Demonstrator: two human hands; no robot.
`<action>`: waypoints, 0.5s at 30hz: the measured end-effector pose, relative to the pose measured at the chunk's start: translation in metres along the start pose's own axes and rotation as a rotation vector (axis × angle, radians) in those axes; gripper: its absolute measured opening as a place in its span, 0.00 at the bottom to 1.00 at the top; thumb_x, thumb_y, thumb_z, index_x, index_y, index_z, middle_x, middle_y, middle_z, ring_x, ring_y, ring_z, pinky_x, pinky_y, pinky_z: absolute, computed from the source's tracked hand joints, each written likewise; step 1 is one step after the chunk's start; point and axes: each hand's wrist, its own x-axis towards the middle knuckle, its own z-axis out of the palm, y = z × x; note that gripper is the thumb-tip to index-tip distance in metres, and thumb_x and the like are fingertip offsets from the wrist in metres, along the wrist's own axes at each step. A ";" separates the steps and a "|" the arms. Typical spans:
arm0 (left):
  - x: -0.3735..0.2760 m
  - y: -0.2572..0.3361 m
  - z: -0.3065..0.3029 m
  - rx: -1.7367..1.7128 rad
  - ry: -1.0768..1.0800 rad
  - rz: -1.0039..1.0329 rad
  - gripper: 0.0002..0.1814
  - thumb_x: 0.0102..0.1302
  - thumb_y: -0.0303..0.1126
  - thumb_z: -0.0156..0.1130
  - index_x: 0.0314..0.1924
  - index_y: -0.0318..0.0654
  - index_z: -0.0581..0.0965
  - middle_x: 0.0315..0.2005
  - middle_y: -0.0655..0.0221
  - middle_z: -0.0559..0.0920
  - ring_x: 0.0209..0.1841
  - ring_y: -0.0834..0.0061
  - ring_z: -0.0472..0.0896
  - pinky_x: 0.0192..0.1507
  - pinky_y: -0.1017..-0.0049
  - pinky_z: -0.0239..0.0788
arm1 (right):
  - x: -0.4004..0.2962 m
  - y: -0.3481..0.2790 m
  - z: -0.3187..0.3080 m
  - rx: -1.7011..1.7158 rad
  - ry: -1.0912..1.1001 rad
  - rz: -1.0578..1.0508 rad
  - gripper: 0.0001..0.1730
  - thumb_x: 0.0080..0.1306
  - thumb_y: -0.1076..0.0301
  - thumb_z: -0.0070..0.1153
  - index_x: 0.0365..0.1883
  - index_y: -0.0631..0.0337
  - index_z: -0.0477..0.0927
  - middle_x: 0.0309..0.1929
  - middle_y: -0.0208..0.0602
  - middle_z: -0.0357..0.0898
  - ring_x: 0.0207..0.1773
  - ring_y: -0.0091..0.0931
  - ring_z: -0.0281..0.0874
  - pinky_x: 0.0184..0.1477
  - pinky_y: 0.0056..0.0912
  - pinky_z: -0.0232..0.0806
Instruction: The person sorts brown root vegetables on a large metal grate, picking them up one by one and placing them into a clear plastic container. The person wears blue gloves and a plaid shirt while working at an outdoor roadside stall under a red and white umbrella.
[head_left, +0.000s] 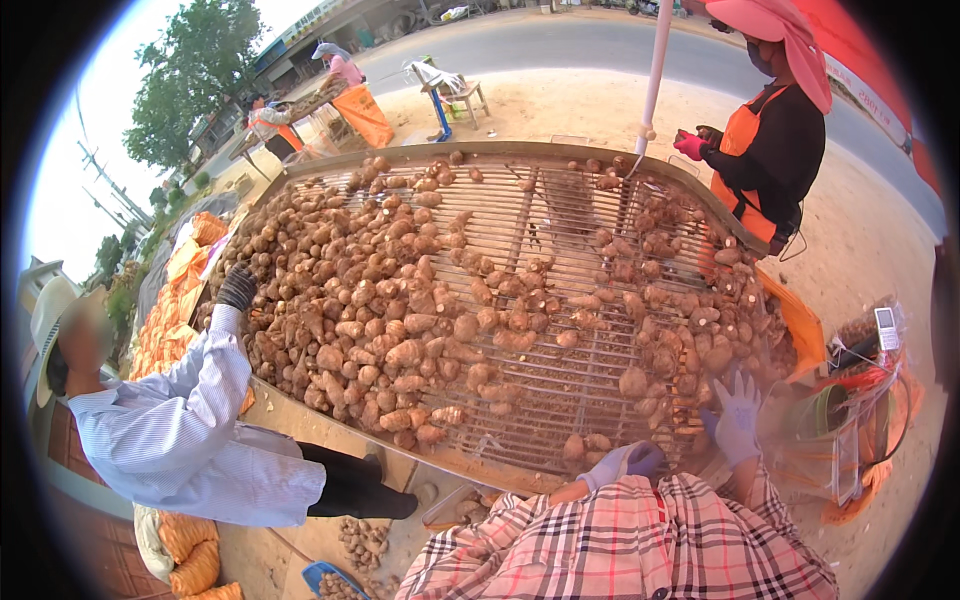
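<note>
A large sorting table with a metal-bar grate (525, 390) stands before me, heaped with brown taro corms (360, 292). My left hand (624, 463), in a pale lavender glove, is low at the table's near edge. Its fingers bend downward, and what lies under them is hidden. A few corms (585, 444) lie just beyond it. Farther right, my right hand (736, 421), gloved alike, has its fingers spread at the table's near right corner, beside piled corms (716, 352). I see nothing held in it. The air around this corner looks hazy.
A person in a striped shirt (165, 435) reaches a dark-gloved hand into the heap at left. Another in an orange apron (750, 161) stands far right, by a pole (655, 75). A plastic-wrapped bin (832, 435) stands right. Orange sacks (196, 562) and a blue scoop (330, 577) lie lower left.
</note>
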 end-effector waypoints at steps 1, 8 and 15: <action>0.000 -0.004 0.000 -0.061 0.014 -0.016 0.10 0.76 0.38 0.56 0.47 0.41 0.78 0.37 0.77 0.78 0.40 0.84 0.72 0.44 0.78 0.66 | -0.001 -0.004 -0.004 -0.022 -0.030 -0.020 0.38 0.59 0.57 0.70 0.70 0.45 0.75 0.81 0.54 0.49 0.81 0.53 0.47 0.78 0.61 0.44; 0.001 -0.014 0.002 -0.135 0.020 0.025 0.15 0.74 0.42 0.58 0.46 0.37 0.79 0.37 0.74 0.81 0.41 0.81 0.74 0.44 0.75 0.68 | 0.079 0.075 0.020 -0.034 0.034 -0.145 0.33 0.63 0.64 0.66 0.68 0.46 0.76 0.80 0.55 0.51 0.80 0.53 0.51 0.77 0.59 0.49; -0.006 0.041 -0.014 -0.331 0.005 -0.198 0.25 0.76 0.49 0.56 0.60 0.35 0.78 0.38 0.71 0.81 0.41 0.82 0.77 0.48 0.76 0.71 | 0.162 0.092 0.013 0.080 0.547 0.157 0.27 0.68 0.58 0.62 0.63 0.58 0.78 0.71 0.53 0.69 0.73 0.51 0.64 0.71 0.52 0.59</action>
